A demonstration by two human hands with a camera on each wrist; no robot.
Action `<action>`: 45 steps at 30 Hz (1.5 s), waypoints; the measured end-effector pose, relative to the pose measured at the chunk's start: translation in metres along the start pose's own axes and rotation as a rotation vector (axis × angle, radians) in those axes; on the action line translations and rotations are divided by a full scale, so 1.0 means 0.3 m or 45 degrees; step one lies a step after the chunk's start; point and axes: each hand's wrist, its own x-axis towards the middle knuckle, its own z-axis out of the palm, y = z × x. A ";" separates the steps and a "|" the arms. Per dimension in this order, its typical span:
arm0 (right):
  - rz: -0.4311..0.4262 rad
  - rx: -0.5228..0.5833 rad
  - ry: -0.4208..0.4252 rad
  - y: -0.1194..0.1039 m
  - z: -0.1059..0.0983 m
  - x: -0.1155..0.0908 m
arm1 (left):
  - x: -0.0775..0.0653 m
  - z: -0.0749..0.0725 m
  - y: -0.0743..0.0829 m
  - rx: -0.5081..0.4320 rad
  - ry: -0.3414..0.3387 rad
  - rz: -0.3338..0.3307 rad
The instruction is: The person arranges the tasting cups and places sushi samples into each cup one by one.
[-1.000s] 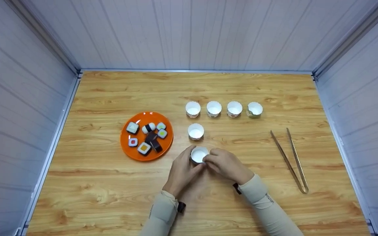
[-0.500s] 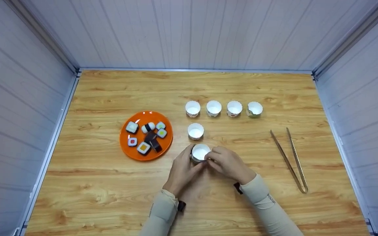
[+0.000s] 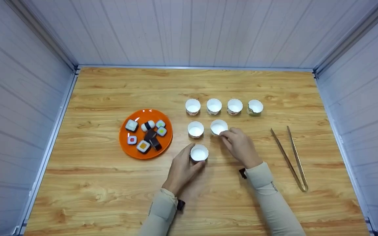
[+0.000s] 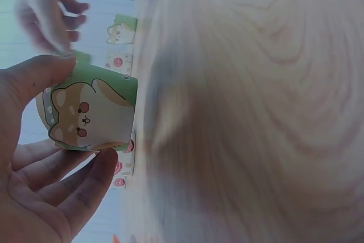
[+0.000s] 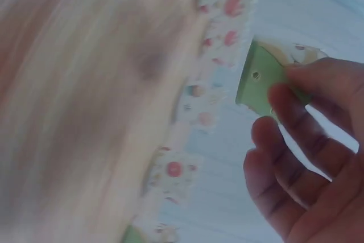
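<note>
Near the middle of the table, my left hand (image 3: 180,170) grips a small paper cup (image 3: 199,153) with thumb and fingers around its sides. The left wrist view shows this cup (image 4: 94,112) as green with a cartoon dog. I cannot tell whether others are nested in it. Farther right, my right hand (image 3: 241,146) pinches another paper cup (image 3: 219,126) by its near rim, and the right wrist view shows that cup (image 5: 264,81) tilted and green, above the table. To its left stands a white-lined cup (image 3: 196,129). Several patterned cups (image 3: 214,106) form a row behind.
An orange plate (image 3: 126,150) with several sushi pieces (image 3: 143,146) lies to the left. Metal tongs (image 3: 295,164) lie spread on the right. Pale panels (image 3: 189,32) wall in the wooden table (image 3: 94,196) at the back and sides.
My right hand has drawn a cup away from the one in my left hand and carried it forward and right, beside the lone cup. The left hand has kept its place and grip.
</note>
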 end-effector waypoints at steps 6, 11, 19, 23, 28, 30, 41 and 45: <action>0.175 0.004 -0.168 0.028 0.039 0.018 | 0.002 0.000 0.007 -0.019 -0.009 -0.004; 0.252 0.016 -0.249 0.031 0.057 0.027 | 0.006 0.001 0.012 -0.031 -0.020 -0.024; 0.224 -0.040 -0.220 0.022 0.046 0.009 | 0.002 0.007 0.007 -0.024 0.004 0.019; 0.095 0.012 -0.139 -0.006 0.015 -0.014 | 0.000 0.009 0.007 -0.030 0.007 0.017; -0.277 0.198 -0.157 -0.057 0.002 -0.050 | -0.004 0.008 0.005 -0.008 0.021 0.032; -0.386 0.225 -0.200 -0.078 0.011 -0.059 | -0.004 0.008 0.005 0.000 0.030 0.044; -0.400 0.168 -0.285 -0.121 0.050 -0.067 | 0.001 0.005 0.008 -0.035 0.022 0.038; -0.394 0.174 -0.278 -0.125 0.053 -0.063 | 0.003 0.000 0.004 -0.040 0.029 0.071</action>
